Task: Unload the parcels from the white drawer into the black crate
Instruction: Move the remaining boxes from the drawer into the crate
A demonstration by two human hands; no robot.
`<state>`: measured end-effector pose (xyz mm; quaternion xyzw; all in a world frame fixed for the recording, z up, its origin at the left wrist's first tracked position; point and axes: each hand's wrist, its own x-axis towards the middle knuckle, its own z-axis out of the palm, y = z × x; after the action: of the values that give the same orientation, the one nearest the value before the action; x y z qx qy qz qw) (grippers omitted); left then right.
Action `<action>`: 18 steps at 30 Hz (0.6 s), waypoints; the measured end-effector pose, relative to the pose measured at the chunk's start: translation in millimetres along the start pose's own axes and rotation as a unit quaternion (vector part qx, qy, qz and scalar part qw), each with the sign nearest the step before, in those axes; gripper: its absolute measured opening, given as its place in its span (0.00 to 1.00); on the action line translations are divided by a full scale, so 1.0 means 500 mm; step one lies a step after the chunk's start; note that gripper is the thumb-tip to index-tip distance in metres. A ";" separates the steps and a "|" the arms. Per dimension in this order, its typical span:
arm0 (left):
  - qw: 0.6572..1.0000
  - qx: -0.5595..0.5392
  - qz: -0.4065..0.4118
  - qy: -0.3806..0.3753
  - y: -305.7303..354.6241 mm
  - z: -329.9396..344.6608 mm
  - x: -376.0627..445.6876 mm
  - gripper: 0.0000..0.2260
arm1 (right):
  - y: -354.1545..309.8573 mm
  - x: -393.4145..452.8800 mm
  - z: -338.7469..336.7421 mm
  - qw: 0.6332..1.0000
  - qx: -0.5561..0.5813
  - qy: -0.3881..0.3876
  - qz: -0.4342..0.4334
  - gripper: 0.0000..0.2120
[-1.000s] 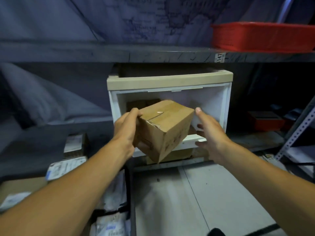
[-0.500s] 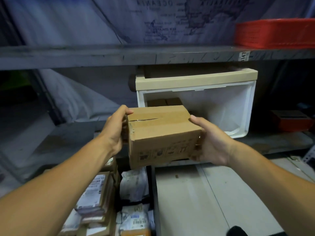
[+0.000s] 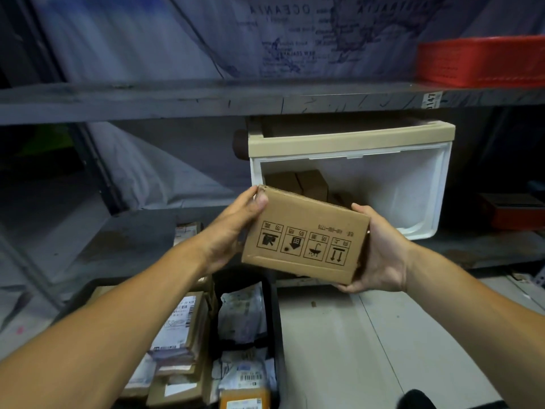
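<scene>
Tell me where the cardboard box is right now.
Centre of the head view: the cardboard box is held between left hand and right hand, in front of the white drawer.

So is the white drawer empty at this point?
No. The drawer still holds brown boxes at its back left, seen behind the box held in both hands. How many, cannot tell.

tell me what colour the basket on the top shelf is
Red basket, seen in the head view.
</scene>
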<state>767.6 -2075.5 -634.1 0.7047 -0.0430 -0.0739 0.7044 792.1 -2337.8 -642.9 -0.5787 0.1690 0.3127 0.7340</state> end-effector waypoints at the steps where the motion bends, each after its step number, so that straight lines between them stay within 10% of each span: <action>1: 1.000 0.011 -0.002 -0.024 -0.003 -0.002 -0.001 0.42 | 0.001 0.000 -0.005 1.000 -0.002 0.007 0.000 0.35; 18: 0.983 -0.069 -0.158 0.059 0.008 0.008 -0.013 0.19 | 0.007 -0.017 0.002 0.951 -0.096 -0.104 -0.273 0.35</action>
<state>760.7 -2078.6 -629.9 0.6551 0.1158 -0.1457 0.7323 783.3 -2338.8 -639.9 -0.6350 -0.1037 0.1734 0.7456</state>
